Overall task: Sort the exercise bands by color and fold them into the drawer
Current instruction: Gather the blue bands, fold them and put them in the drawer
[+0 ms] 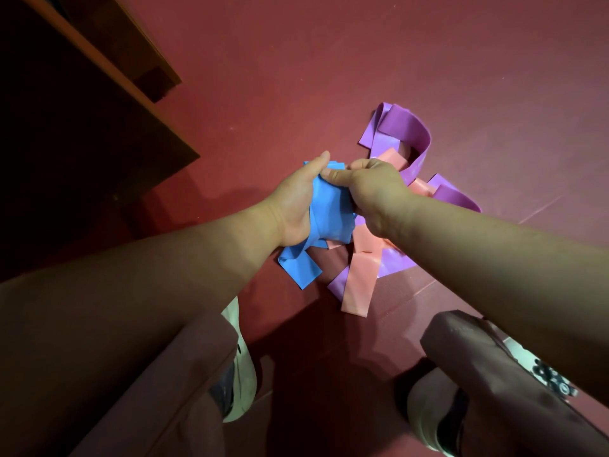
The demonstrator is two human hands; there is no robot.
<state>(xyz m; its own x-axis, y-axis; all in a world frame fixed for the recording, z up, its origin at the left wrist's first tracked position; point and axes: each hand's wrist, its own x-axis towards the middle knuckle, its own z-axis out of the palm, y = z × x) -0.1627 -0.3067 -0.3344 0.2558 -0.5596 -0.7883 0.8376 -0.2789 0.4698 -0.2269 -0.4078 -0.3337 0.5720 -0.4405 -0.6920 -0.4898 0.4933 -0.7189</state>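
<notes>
1. Left hand [296, 206] cups the bunched blue band [329, 209] while the right hand [372, 192] pinches its top, probably folding it.
2. Purple band [408, 133] and pink band [359, 278] lie tangled on the floor [296, 61], right, unsorted.

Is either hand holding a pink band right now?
No, both the left hand and right hand grip the blue band; the pink band lies on the floor.

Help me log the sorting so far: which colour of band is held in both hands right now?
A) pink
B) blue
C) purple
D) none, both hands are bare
B: the left hand and the right hand both hold the bunched blue band, while the purple bands and pink bands lie on the floor.
</notes>
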